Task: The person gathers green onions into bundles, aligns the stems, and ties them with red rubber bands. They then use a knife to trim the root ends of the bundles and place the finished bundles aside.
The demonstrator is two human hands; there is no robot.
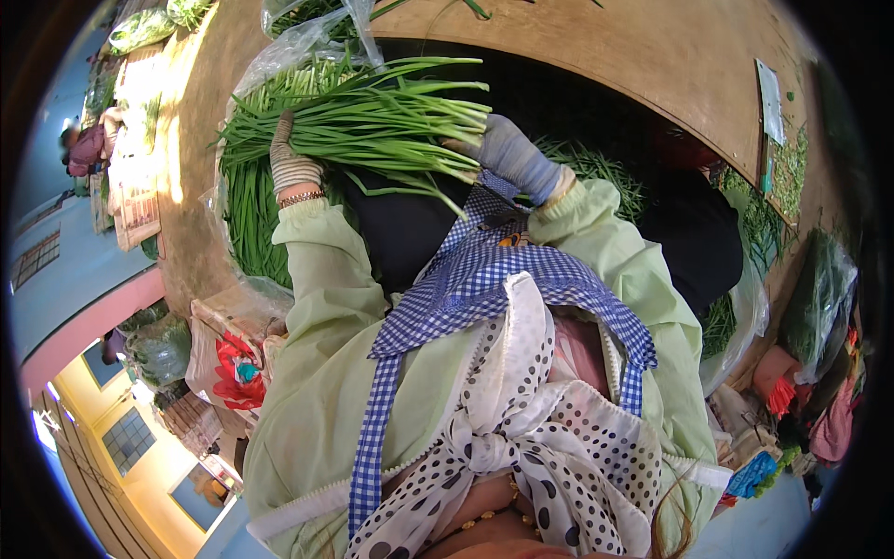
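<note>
A loose bundle of garlic chives (384,122) lies sideways between my two gloved hands, pale cut ends to the right. My left hand (292,161), in a striped knit glove, grips the leafy part, with the thumb over the leaves and the other fingers hidden. At the pale stem ends is my right hand (515,159) in a blue-grey glove, its fingers around the lower stems and partly hidden by them. Below and left of the bundle, a clear plastic bag (276,63) stands open, packed with more chives (255,230).
A wooden board (601,49) curves along the far side. Loose green leaves (604,171) lie beyond my right arm, near another plastic bag (751,314). A printed bag with a red flower (237,370) sits by my left elbow. Another person (87,150) is far left.
</note>
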